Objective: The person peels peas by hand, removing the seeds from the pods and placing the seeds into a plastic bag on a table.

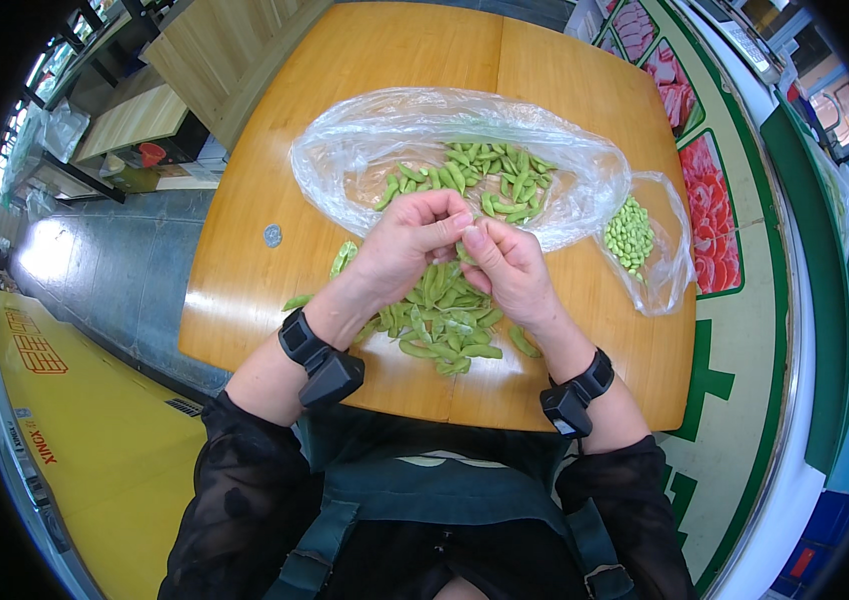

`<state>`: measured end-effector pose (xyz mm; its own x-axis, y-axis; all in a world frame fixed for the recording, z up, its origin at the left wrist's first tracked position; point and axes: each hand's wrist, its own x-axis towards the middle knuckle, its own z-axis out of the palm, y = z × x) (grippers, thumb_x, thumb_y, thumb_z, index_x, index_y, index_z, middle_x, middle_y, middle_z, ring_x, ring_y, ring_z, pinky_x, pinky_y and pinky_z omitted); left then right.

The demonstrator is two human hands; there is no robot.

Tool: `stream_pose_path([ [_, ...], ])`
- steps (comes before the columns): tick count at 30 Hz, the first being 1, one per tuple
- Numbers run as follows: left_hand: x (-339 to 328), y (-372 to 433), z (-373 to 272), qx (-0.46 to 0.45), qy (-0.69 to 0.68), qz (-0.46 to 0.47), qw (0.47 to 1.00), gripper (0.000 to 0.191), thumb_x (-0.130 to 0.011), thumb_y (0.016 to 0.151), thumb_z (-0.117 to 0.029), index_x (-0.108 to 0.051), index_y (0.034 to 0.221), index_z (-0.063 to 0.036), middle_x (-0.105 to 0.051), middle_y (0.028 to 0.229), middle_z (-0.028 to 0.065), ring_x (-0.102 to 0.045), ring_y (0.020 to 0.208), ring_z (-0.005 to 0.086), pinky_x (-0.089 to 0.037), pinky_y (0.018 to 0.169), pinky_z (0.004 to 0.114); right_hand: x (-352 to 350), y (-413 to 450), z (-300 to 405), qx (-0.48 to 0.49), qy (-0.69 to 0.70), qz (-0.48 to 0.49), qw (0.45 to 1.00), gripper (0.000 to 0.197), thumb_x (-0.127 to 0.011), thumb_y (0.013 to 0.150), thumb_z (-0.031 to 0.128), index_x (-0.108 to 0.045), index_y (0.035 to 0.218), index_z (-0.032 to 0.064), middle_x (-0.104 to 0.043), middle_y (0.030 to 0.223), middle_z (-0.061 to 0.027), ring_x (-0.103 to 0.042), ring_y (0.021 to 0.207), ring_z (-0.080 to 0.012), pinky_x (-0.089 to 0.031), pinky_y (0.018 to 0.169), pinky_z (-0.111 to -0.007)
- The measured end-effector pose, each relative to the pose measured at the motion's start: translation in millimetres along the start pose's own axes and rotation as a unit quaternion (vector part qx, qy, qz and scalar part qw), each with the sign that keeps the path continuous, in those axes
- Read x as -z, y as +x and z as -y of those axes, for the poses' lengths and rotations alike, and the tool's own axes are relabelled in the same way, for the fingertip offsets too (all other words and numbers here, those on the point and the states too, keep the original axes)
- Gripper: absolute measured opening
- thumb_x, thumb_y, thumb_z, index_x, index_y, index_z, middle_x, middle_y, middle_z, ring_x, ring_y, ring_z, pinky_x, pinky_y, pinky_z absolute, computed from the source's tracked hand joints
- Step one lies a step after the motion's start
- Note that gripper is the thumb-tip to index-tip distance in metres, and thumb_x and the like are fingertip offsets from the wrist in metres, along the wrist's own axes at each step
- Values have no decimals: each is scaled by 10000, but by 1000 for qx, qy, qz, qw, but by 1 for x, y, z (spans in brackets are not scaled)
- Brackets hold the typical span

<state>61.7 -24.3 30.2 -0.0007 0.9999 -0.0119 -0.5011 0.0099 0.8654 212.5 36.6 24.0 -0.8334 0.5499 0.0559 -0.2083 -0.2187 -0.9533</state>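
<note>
Fingertips together over the wooden table point(582, 322), my left hand point(413, 240) and my right hand point(512, 266) pinch one green edamame pod point(464, 253). Most of that pod is hidden by my fingers. Under my hands lies a heap of flattened green pods point(439, 315). Beyond them, an opened clear plastic bag point(372, 135) holds plump whole pods point(518, 176). To the right, a smaller clear plastic bag point(668, 262) contains shelled green beans point(628, 236). A single pod point(523, 342) rests beside my right wrist.
A small round silvery object point(272, 235) lies on the table's left side. A yellow chest-like appliance point(109, 450) stands at lower left. A counter with meat pictures point(709, 217) borders the right edge. A wooden panel point(237, 60) stands at the far left corner.
</note>
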Motion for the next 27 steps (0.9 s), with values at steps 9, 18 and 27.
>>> stream_pose_path([
  [9,8,0,-10,3,73,-65,995,114,-625,860,-162,-575,815,-70,-520,695,-57,-425,598,29,-340,558,183,32,11,11,-39,102,-110,988,221,-480,949,231,-598,915,47,-514,621,2,-380,475,-36,-270,403,-181],
  [18,28,1,-21,70,432,-16,899,125,-705,776,-122,-630,752,-25,-564,647,-44,-483,587,36,-404,543,209,46,23,-15,98,-518,-165,834,111,-583,854,185,-599,896,83,-559,540,-85,-545,477,-242,-435,450,-341],
  [27,25,15,8,-137,493,-145,847,112,-654,824,-118,-616,843,-15,-556,673,-19,-460,570,51,-383,515,205,33,22,-15,139,-608,-153,767,110,-594,834,147,-552,923,97,-589,611,-125,-597,579,-319,-449,496,-408],
])
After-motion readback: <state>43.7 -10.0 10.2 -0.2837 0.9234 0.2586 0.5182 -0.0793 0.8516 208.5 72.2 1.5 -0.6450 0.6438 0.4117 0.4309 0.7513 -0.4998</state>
